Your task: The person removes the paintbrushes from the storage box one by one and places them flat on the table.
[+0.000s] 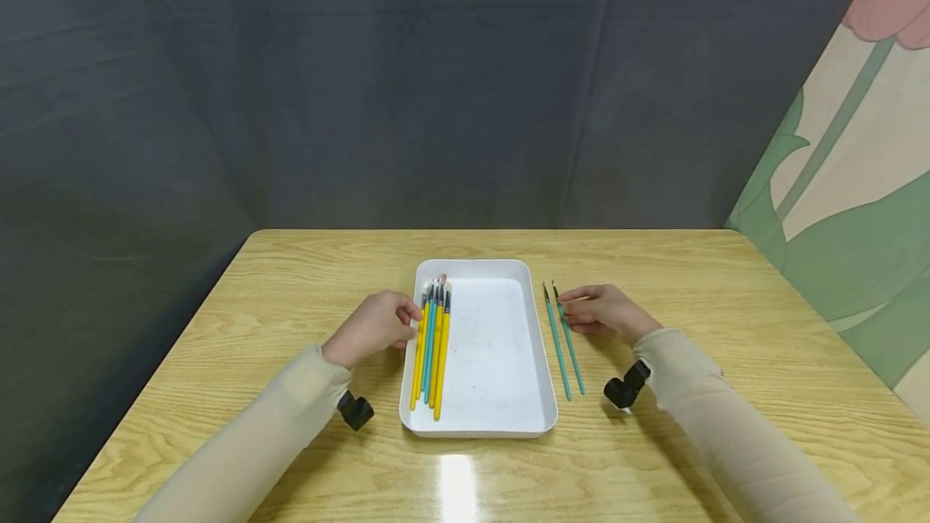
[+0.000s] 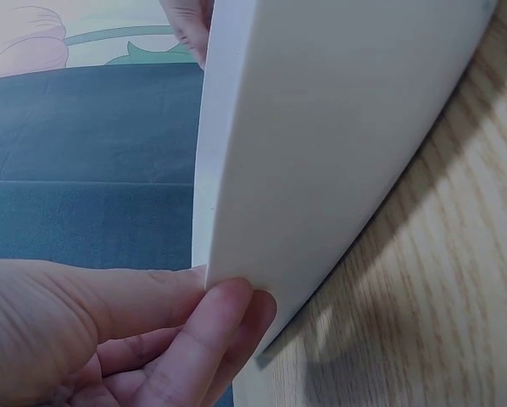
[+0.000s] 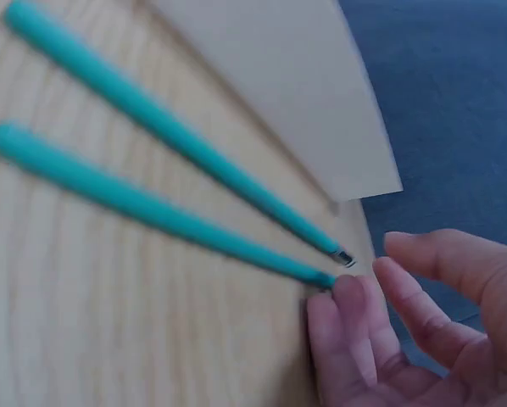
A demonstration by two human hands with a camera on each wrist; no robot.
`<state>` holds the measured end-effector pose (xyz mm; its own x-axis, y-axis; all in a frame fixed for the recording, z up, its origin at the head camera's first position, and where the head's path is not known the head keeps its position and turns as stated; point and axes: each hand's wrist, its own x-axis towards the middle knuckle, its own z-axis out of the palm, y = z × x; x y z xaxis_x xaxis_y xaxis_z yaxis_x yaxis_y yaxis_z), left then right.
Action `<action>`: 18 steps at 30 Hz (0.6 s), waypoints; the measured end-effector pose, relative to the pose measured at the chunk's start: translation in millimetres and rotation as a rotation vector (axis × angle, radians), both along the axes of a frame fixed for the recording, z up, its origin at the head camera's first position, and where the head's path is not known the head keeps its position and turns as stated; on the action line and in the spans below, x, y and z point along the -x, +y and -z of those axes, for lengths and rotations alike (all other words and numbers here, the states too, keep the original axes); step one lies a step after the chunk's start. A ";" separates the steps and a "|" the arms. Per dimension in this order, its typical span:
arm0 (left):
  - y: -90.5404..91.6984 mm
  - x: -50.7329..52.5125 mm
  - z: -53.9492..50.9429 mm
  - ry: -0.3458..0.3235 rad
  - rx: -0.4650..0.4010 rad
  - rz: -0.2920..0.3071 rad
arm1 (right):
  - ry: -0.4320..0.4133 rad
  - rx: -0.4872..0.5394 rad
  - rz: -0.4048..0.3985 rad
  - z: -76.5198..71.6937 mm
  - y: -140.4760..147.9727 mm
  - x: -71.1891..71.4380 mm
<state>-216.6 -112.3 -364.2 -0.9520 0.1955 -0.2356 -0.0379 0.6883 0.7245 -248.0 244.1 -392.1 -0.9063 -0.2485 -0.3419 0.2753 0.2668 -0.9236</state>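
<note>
A white shallow rectangular tray point(image 1: 501, 353) stands on the table. My left hand point(image 1: 374, 325) pinches its left wall between thumb and fingers, as the left wrist view shows at the tray's edge point(image 2: 228, 170). Along that side inside the tray lies a bundle of several yellow and teal paintbrushes point(image 1: 441, 361), bristles pointing away from me. Two teal paintbrushes lie side by side on the table right of the tray: a nearer-to-tray brush point(image 1: 556, 337) and an outer brush point(image 1: 570, 345). My right hand point(image 1: 606, 311), fingers loosely spread, has its fingertips at the outer brush's bristle end point(image 3: 321, 280).
The wood-grain table point(image 1: 291, 281) carries the tray near its middle. Behind it hangs a dark cloth point(image 1: 436, 87). On the right is a wall painted with flowers point(image 1: 857, 248). A small black camera point(image 1: 356, 410) is strapped at each wrist.
</note>
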 end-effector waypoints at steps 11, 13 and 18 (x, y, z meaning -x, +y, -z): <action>0.0 -0.7 0.6 0.007 0.007 0.007 | 0.051 0.166 -0.075 -20.1 -18.1 -7.7; -0.3 -0.6 0.5 0.006 0.004 0.005 | 0.069 0.143 -0.100 -24.7 -27.0 -10.8; -0.1 0.1 0.5 0.002 0.006 0.001 | 0.078 0.156 -0.159 -31.6 -51.1 -17.1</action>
<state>-216.7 -112.4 -364.7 -0.9522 0.1953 -0.2349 -0.0356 0.6926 0.7204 -231.0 192.9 -360.5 -0.8737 -0.4346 -0.2187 0.1675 0.1534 -0.9739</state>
